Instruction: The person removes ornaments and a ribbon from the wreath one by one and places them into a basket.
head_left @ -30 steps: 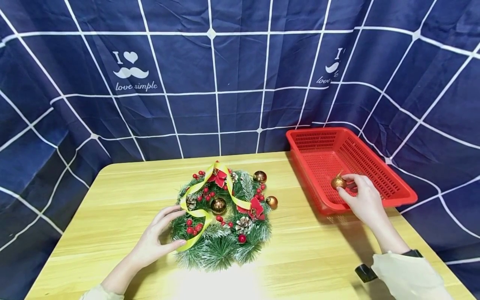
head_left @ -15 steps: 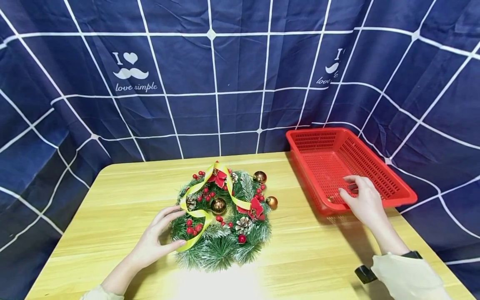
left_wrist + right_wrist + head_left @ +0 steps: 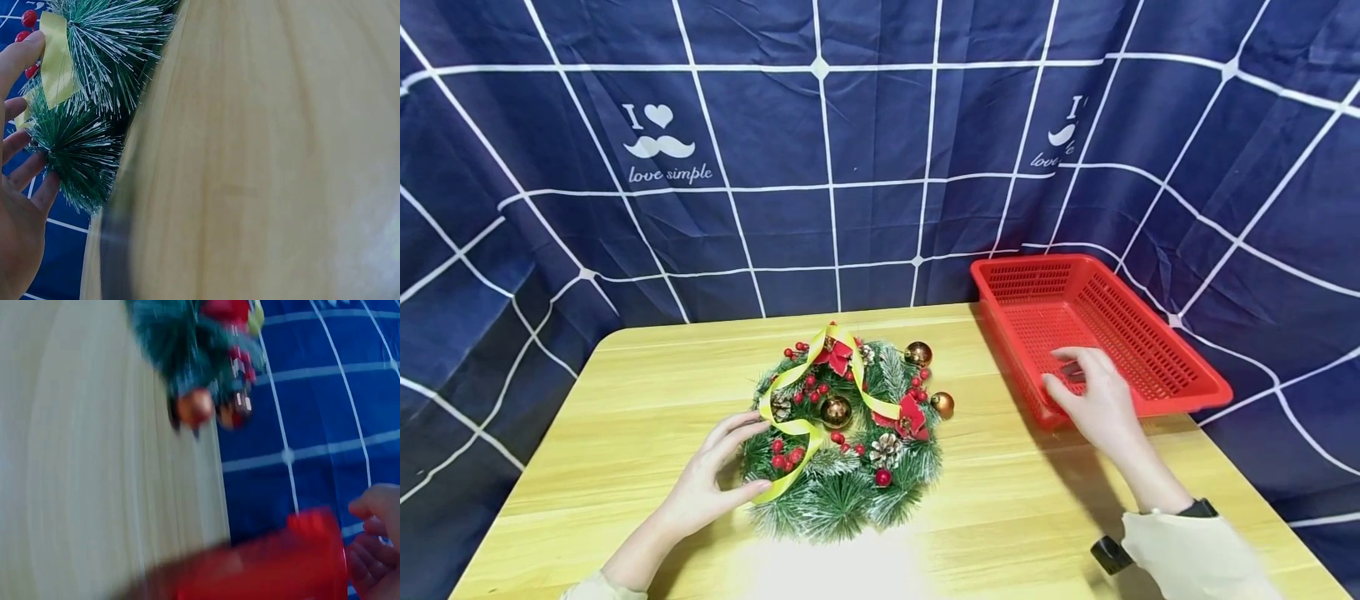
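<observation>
A green Christmas wreath (image 3: pixel 842 504) lies on the table, dressed with red berries, pinecones (image 3: pixel 885 450), red flowers and a yellow ribbon (image 3: pixel 797 427). My left hand (image 3: pixel 706 482) rests at its left side, thumb and fingers spread and touching the ribbon and the needles. In the left wrist view, the thumb lies by the ribbon's end (image 3: pixel 57 59). My right hand (image 3: pixel 1099 407) hovers over the near left corner of the red basket (image 3: pixel 1191 404), fingers loosely bent with nothing between them. One shiny bauble (image 3: pixel 836 412) sits within the wreath; two more baubles (image 3: pixel 942 405) are at its right edge.
The basket stands at the table's right rear, against the blue grid curtain (image 3: pixel 880 225). A black strap end (image 3: pixel 1110 554) hangs from the right wrist near the wooden tabletop (image 3: pixel 1000 517). The right wrist view is blurred.
My right hand has let go of a gold glitter bauble into the basket and moved left toward the basket's near corner, now hiding the bauble. The left hand and wreath have stayed put.
</observation>
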Demonstrator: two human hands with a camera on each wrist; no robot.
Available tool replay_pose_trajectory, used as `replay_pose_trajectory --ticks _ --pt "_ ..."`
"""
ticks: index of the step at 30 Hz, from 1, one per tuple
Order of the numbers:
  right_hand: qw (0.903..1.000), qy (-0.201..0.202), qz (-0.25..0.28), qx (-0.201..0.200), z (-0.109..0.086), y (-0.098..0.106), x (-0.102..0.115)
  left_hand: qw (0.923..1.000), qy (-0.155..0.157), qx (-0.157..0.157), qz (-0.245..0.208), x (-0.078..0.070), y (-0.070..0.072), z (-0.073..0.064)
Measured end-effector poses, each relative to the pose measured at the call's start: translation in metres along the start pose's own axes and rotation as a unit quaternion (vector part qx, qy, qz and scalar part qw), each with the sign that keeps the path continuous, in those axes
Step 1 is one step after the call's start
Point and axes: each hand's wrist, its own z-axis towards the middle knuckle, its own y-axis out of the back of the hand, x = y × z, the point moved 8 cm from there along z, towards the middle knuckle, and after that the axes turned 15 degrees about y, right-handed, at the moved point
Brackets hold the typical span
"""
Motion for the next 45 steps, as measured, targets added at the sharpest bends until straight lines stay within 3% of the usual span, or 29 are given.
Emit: replay_pose_trajectory --ticks 6,11,15,19,23,27,31,45 --pt "0.994 0.078 0.064 0.043 0.018 -0.037 0.059 1.0 0.005 -0.001 -0.002 0.0 0.001 0.0" --pt "0.9811 0.105 0.123 0.107 0.036 -0.066 0.102 0.9999 0.009 0.001 -0.004 0.001 0.0 -0.001" --pt "0.9701 0.145 0.134 0.141 0.047 -0.084 0.131 1.0 0.005 0.001 -0.006 0.002 0.0 -0.002" --pt "0.9543 0.214 0.119 0.172 0.057 -0.103 0.155 1.0 -0.001 -0.002 -0.004 0.003 0.001 -0.002" --pt "0.9271 0.259 0.107 0.249 0.064 -0.127 0.173 1.0 -0.004 -0.004 -0.005 0.004 0.001 -0.002" --pt "0.9029 0.254 0.107 0.329 0.07 -0.15 0.182 0.9999 -0.007 -0.004 -0.01 0.003 0.001 -0.002" --pt "0.8923 0.232 0.121 0.368 0.075 -0.167 0.19 0.9999 -0.007 -0.006 -0.01 0.001 0.002 -0.002" --pt "0.8913 0.217 0.107 0.383 0.08 -0.198 0.198 1.0 -0.003 -0.008 -0.004 0.002 -0.001 -0.001"
